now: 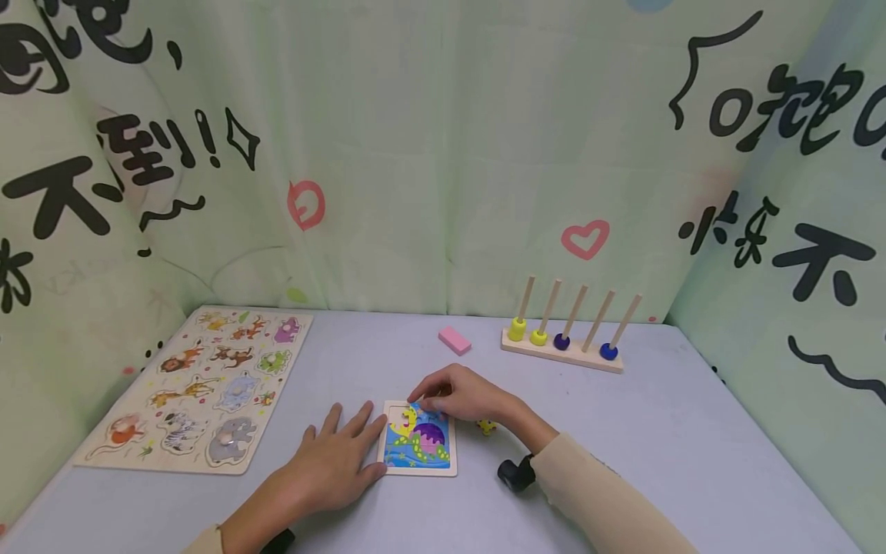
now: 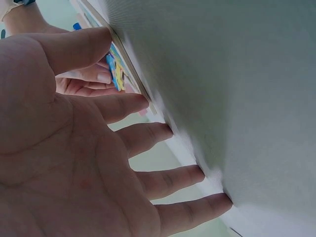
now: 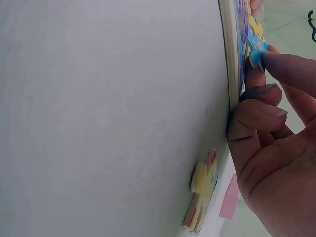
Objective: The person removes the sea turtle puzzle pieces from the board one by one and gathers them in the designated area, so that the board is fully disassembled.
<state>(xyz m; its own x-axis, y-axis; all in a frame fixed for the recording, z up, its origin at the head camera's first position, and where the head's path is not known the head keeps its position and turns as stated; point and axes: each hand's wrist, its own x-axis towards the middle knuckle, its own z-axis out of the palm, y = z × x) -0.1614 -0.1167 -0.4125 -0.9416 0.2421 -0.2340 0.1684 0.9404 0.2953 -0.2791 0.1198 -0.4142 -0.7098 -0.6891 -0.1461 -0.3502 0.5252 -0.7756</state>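
A small jigsaw puzzle [image 1: 418,454] in a pale wooden frame lies on the table, its picture blue with a purple and green figure. My right hand [image 1: 460,396] is over its upper part. In the right wrist view, thumb and finger pinch a blue and yellow puzzle piece [image 3: 256,47], tilted up off the board. My left hand [image 1: 335,462] lies with fingers spread, thumb and index fingertip at the frame's left edge; its palm shows in the left wrist view. To the right of the frame, partly behind my right wrist, is a loose yellow puzzle piece [image 3: 200,195].
A large wooden animal puzzle board [image 1: 201,392] covers the left side of the table. Behind the small puzzle lies a pink block [image 1: 454,340]. A wooden peg stand [image 1: 561,352] with yellow and dark blue beads is at the back right. Printed curtains [image 1: 443,154] enclose the table.
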